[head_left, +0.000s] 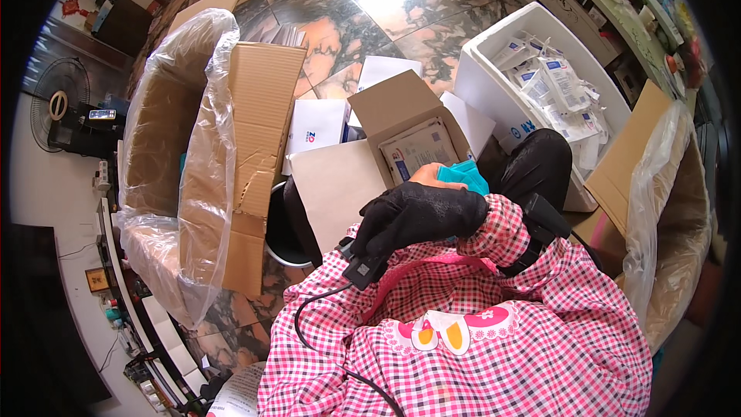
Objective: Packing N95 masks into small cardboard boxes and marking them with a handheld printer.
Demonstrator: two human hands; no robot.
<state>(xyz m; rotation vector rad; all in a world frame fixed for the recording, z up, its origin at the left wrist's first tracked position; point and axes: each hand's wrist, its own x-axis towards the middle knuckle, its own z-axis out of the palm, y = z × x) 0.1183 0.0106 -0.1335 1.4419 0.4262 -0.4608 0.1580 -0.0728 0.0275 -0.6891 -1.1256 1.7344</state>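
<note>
My left hand, in a black glove, lies across my front. Its bent fingers press together against the pink checked cuff of my right sleeve; I cannot make out what they grip. Behind it shows a little bare skin of what seems to be my right hand, most of it covered. Bunched teal material sits beside that skin; whether it is held or worn I cannot tell. Just beyond both hands stands an open carton with flat printed packets standing inside.
White boxes surround the carton. A white foam box of loose packets stands far right. Cardboard boxes with plastic liners flank me left and right. A dark bucket and a cable are near my left arm.
</note>
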